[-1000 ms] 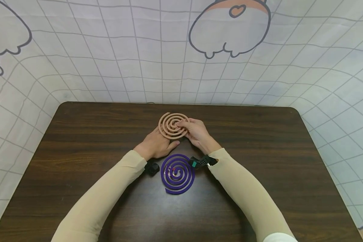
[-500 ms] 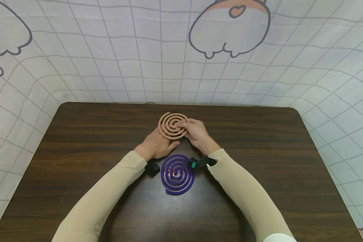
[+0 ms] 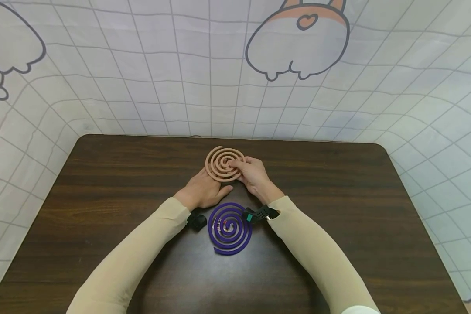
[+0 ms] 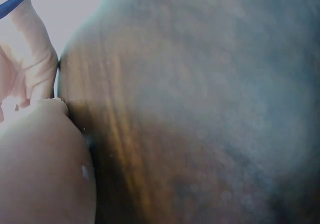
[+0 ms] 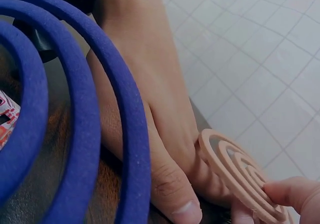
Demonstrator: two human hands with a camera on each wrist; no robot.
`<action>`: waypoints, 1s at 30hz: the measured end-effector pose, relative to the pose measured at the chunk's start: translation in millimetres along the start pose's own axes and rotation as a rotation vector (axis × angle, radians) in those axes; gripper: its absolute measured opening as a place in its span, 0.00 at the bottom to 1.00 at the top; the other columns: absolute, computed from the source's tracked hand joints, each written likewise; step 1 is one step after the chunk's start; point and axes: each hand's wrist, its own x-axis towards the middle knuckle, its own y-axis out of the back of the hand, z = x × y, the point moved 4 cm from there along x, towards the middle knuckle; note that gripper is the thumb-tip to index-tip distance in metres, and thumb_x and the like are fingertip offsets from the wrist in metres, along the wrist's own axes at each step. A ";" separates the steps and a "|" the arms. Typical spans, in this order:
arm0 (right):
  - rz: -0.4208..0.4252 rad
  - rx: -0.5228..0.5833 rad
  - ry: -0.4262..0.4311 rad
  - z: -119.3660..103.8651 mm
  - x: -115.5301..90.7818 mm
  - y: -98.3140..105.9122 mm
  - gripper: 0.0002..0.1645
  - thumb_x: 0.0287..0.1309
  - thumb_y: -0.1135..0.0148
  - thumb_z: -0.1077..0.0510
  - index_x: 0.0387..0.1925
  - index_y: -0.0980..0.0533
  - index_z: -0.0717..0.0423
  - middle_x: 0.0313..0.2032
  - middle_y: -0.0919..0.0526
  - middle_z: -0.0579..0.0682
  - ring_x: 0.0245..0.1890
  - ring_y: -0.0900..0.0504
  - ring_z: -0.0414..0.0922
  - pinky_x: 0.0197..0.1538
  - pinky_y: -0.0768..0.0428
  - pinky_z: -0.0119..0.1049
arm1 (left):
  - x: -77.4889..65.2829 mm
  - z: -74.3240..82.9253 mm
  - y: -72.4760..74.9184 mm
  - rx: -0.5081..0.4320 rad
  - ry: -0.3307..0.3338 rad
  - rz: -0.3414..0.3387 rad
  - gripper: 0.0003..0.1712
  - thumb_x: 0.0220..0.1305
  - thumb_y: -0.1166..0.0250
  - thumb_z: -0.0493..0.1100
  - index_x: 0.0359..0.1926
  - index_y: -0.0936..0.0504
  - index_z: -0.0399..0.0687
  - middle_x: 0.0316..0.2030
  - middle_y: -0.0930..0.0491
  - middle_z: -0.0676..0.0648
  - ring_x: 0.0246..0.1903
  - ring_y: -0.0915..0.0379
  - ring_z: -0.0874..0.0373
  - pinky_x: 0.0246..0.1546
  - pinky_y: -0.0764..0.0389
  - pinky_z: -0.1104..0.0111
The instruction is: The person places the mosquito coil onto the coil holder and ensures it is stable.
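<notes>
My right hand (image 3: 255,178) pinches a tan mosquito coil (image 3: 216,172) near its centre, thumb on top. In the right wrist view this tan coil (image 5: 222,166) is tilted. Palm down, my left hand (image 3: 204,188) lies on the table, its fingertips hidden behind the tan coil and its thumb stretched out to the side. Closer to the body is a purple mosquito coil (image 3: 221,245), between the two wrists. Large in the right wrist view, the purple coil (image 5: 135,149) appears raised off the tabletop. A small printed piece (image 5: 7,115) shows through its gaps.
The dark wooden table (image 3: 337,209) has rounded far corners. Behind it hangs a white grid-patterned curtain (image 3: 161,65) with cartoon animal prints. Black wrist cameras sit on the left wrist (image 3: 196,221) and on the right wrist strap (image 3: 264,212), close by the purple coil.
The head view has tilted up very slightly. Both hands and both coils keep nearly the same places, with the tan coil still pinched in the right hand.
</notes>
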 end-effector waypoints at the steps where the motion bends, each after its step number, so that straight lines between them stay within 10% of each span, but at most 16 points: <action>1: -0.001 -0.003 -0.001 0.0 0.0 0.0 0.08 0.67 0.33 0.62 0.45 0.21 0.60 0.35 0.15 0.48 0.33 0.12 0.37 0.37 0.13 0.26 | -0.3 0.1 -0.1 0.002 0.002 -0.006 0.43 0.81 0.58 0.64 0.84 0.60 0.50 0.85 0.62 0.41 0.85 0.69 0.46 0.85 0.58 0.48; 30: -0.046 -0.024 -0.022 -3.4 2.4 2.6 0.03 0.66 0.33 0.62 0.36 0.20 0.58 0.32 0.15 0.47 0.31 0.14 0.37 0.35 0.14 0.25 | 0.0 -0.9 -0.6 -0.026 0.007 -0.013 0.43 0.81 0.57 0.64 0.85 0.61 0.54 0.85 0.65 0.43 0.85 0.73 0.45 0.86 0.60 0.49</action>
